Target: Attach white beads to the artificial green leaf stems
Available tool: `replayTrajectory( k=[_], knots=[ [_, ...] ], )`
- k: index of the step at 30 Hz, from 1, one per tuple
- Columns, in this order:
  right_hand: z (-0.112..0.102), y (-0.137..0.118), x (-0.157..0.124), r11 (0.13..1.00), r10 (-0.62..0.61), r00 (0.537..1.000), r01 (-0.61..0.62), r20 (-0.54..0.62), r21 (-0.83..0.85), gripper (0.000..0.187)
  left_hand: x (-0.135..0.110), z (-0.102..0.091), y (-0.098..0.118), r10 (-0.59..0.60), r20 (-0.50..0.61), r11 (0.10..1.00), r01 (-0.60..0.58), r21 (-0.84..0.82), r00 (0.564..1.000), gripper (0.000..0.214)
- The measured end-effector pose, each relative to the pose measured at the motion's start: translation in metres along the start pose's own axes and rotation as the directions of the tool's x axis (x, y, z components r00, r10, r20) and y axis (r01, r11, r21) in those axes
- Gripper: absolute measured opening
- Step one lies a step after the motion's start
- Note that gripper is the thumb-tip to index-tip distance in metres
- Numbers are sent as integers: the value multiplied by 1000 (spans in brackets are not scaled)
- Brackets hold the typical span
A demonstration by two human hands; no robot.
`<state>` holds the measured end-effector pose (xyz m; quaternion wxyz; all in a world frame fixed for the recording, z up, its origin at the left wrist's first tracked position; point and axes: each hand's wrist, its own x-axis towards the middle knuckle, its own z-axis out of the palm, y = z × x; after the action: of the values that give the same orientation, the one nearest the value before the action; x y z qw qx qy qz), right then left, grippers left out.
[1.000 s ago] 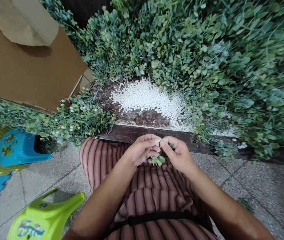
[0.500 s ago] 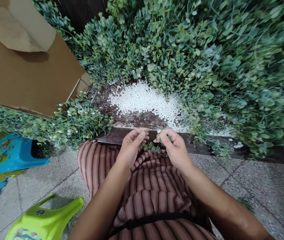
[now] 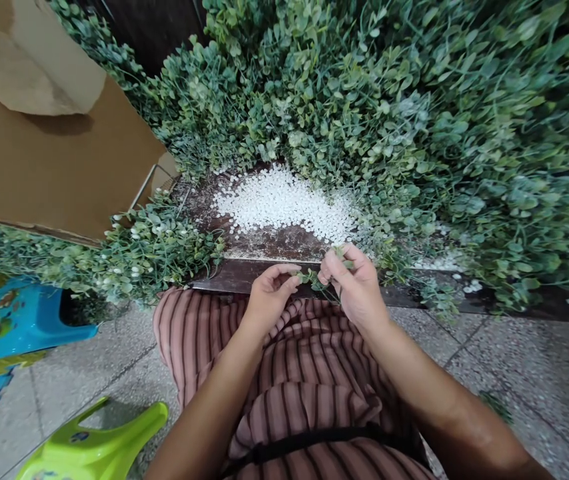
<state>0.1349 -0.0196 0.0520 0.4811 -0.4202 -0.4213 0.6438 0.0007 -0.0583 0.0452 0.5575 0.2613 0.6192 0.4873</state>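
Note:
A small green leafy sprig (image 3: 318,283) is stretched between my two hands above my lap. The thumb and fingertips of my left hand (image 3: 268,297) are closed on its left end. My right hand (image 3: 360,285) pinches the other end, with some leaves showing between thumb and forefinger. Just beyond the hands, a spread of small white beads (image 3: 279,200) lies on a dark wooden surface (image 3: 284,248). Whether a bead is inside the right fingers cannot be made out.
Dense green foliage sprays (image 3: 364,113) heap up behind and to the right. A cardboard box (image 3: 49,160) stands at left, by a leafy clump with white beads (image 3: 149,247). A blue stool (image 3: 24,317) and a lime-green stool (image 3: 94,440) are on the tiled floor (image 3: 114,373).
My right hand has risen slightly and shifted right. The sprig has come up from near my lap, and my left fingertips now meet its left end.

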Motion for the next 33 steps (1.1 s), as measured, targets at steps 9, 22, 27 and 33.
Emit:
replayTrajectory(
  k=[9,22,27,33],
  knots=[
    [-10,15,1,721,-125,964,252,237,-646,18,0,7,4,150,-3,989,-149,21,989,11],
    [3,8,5,934,37,993,7,114,-356,12,-2,7,-3,173,-136,985,-173,13,975,23],
    [7,9,5,950,34,999,-22,33,-311,13,-12,15,-9,-115,151,987,129,-90,982,30],
    [12,5,-1,986,141,989,-143,-36,-88,16,-7,21,-1,-212,156,928,248,-276,965,34]
  ],
)
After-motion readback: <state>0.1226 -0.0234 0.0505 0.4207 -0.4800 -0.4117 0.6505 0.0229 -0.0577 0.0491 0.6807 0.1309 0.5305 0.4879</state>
